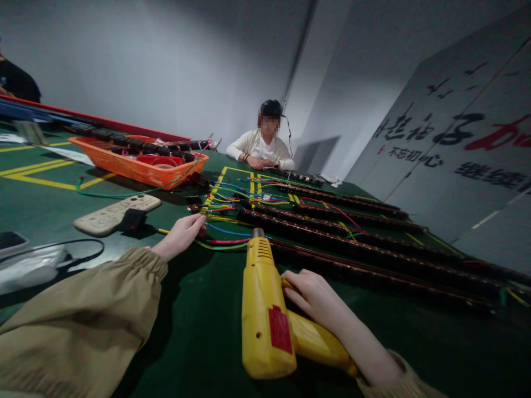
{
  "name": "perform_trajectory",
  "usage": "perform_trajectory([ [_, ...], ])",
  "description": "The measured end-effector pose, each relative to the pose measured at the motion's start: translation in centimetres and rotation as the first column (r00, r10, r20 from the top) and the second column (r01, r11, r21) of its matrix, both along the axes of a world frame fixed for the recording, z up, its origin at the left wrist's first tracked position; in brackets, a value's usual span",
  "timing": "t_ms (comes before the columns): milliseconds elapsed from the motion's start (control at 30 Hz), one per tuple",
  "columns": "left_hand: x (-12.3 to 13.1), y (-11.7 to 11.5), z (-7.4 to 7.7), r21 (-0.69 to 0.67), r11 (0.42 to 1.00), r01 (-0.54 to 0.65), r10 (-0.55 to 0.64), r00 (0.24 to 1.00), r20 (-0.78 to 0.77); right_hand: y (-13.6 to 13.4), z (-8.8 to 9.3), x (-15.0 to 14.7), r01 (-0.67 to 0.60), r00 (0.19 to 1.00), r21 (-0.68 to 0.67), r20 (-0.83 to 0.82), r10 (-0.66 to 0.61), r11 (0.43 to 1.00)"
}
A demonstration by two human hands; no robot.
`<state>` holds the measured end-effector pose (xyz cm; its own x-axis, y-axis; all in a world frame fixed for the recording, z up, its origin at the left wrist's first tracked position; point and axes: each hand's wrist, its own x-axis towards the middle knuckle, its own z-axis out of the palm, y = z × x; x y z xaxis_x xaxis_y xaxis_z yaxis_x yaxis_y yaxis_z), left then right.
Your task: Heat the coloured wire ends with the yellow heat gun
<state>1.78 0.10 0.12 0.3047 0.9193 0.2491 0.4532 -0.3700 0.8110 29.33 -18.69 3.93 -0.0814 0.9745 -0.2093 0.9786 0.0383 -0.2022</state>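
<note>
your right hand (311,294) is partly covered by the yellow heat gun (262,293): its fingers are bent against the trigger side, but you cannot tell whether the hidden palm closes around the handle. your left hand (182,237) has its fingers bunched beside the coloured wires (228,241); you cannot tell whether they pinch one, as the tips are too small and dim to read. both your sleeves are cut off by the frame. the dark strips (365,247) overlap, and their right ends sink into shadow. at the left edge one co-worker (19,80) shows only as a dark-clothed part, and a white adapter (31,271) is blurred.

you have one heat gun, one orange basket (124,167) filled with dark and red parts, one pale power strip (97,220) with one black plug (133,221) just beside it, and at least four dark strips. the wires are too tangled to count. a second co-worker (265,146) sits across the green table (199,326), hands together at its far side.

the heat gun is at the near middle of your view, between your hands. its long axis runs away from you, nozzle forward and slightly left, toward the wires; the handle slants back to your right.
</note>
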Motion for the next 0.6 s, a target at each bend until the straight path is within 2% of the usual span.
perform_trajectory([
  [200,0.0,0.2,-0.3,0.015,1.000,-0.002,0.002,1.000,0.004,0.3,-0.4,-0.7,-0.024,0.999,0.026,-0.028,0.025,0.999],
  [600,-0.2,0.5,-0.5,0.063,0.998,-0.007,0.011,0.998,-0.068,2.6,-0.2,-5.3,-0.165,0.986,0.060,0.022,0.164,0.984],
])
